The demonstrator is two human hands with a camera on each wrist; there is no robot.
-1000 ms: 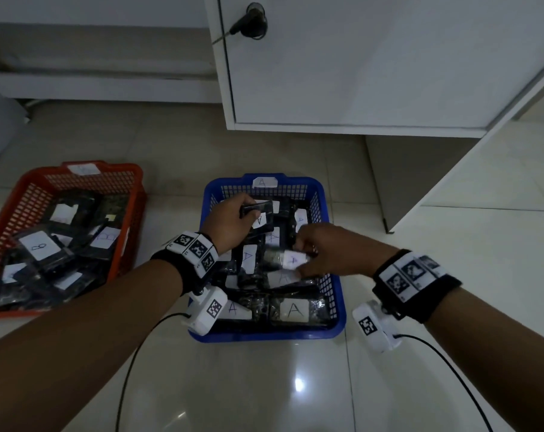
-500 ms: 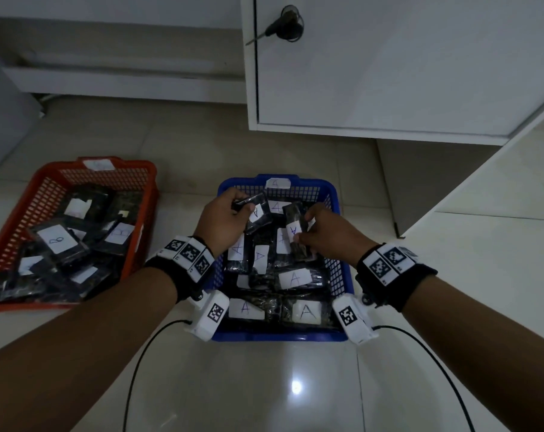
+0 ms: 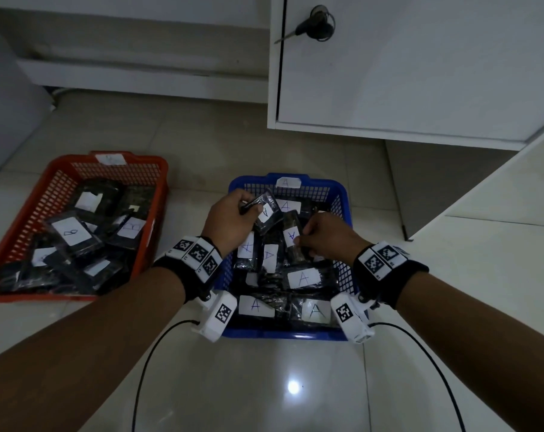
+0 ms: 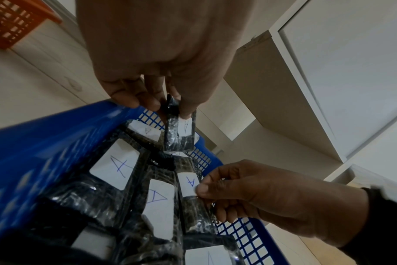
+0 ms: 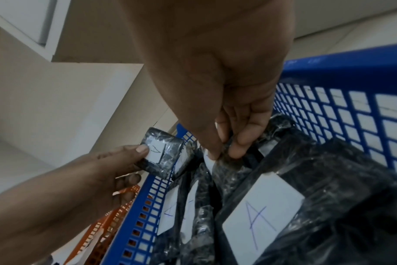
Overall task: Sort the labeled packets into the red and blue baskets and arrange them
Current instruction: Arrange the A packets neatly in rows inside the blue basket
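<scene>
The blue basket [image 3: 345, 201] on the floor holds several black packets with white "A" labels. My left hand [image 3: 233, 218] pinches one black A packet [image 3: 266, 210] lifted above the basket's far left corner; the left wrist view shows this packet [image 4: 180, 130] hanging from the fingers. My right hand [image 3: 323, 235] pinches a second A packet [image 3: 291, 236] that stands among the others near the basket's middle, the thumb on its label [image 4: 189, 184]. The red basket [image 3: 61, 165] at the left holds several black packets labelled "B" [image 3: 69, 232].
A white cabinet [image 3: 420, 63] with a key in its door [image 3: 314, 24] hangs over the floor behind the blue basket. Pale tiled floor [image 3: 264, 385] stretches in front and to the right. Black cables [image 3: 146, 360] run from both wrist cameras toward me.
My right hand moved from the basket's near middle toward the far side and now pinches an upright A packet. My left hand lifted its packet slightly higher at the far left corner.
</scene>
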